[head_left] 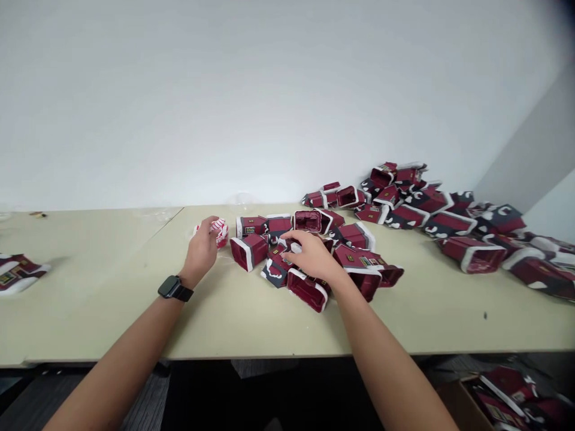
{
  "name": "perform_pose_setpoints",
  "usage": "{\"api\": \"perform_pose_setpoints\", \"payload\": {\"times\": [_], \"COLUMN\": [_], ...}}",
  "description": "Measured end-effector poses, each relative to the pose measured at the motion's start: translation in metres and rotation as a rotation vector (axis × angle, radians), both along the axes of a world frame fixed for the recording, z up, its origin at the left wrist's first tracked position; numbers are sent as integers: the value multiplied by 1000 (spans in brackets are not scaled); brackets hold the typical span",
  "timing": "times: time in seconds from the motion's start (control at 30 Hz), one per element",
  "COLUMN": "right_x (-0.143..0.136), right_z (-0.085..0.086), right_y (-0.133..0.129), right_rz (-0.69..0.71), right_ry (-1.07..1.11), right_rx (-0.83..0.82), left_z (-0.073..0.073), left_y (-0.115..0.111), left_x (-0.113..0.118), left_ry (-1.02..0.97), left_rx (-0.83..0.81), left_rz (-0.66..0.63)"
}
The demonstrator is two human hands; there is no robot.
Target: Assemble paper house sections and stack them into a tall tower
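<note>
From the head camera, the pale tabletop (251, 326) runs wide, its front edge crossing low and its back edge meeting the wall (224, 102). Here's the left hand (202, 251), left of centre, fingers curled over a red-and-white striped piece (221, 232); whether they are clamped on it, nobody could tell from here. To its right, the right hand (309, 254) reaches over the middle heap of maroon house-shaped pieces (258, 250), thumb and forefinger apart. A narrow gap of tabletop separates striped piece and heap, so it's tight there! More room in front: a broad strip between the heap and the front edge. And wider still on the left, all the way out to a lone maroon piece (22, 272). Over on the right, a second, larger pile (431, 209) spreads from the wall towards the side, a lane of table between it and the heap's near end.

Now the hidden parts: the left hand covers much of the striped piece, and the right hand blocks the heap's centre, so contact there is unclear. The lone piece is cut by the left border, the pile by the right one. Below the table, a carton (465, 404) of similar pieces sits in shadow, also cropped.
</note>
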State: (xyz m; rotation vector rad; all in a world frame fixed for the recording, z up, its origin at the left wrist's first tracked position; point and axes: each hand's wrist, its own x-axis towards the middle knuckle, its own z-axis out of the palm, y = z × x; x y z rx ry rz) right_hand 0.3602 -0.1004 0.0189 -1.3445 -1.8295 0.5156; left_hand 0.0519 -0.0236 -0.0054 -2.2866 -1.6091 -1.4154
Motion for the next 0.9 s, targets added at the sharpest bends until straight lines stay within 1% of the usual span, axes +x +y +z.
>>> {"api": "perform_pose_setpoints", "payload": {"times": [0.07, 0.13, 0.27, 0.33, 0.43, 0.5, 0.57, 0.67, 0.73, 0.83, 0.9], "right_x": [-1, -1, -2, -3, -6, -8, -10, -12, -15, -19, -22], "right_z": [-3, -7, -13, -13, -11, -9, -7, -5, -4, -3, -3], "right_y": [2, 6, 12, 13, 13, 11, 10, 8, 7, 5, 4], "right_rz": [-55, -113, -182, -184, -196, -233, -272, -306, -302, -286, -293], "right_ry": [-53, -93, -148, -81, 130, 258, 393, 605, 707, 818, 863], "right_rx": [42, 63, 59, 61, 111, 194, 277, 358, 383, 385, 407], "left_z": [1, 5, 13, 15, 18, 22, 30, 45, 55, 64, 63], "left_y": [0, 0, -1, -4, -11, -19, -29, -43, -50, -56, -59], "left_x": [-2, -5, -10, -10, -4, 6, 20, 50, 72, 96, 105], "left_ry": [11, -7, -51, -58, -79, -115, -160, -190, -187, -182, -204], "left_rx": [29, 58, 79, 70, 60, 58, 58, 37, -11, -72, -88], "left_rz": [8, 43, 123, 135, 107, 66, -9, -152, -219, -253, -232]}}
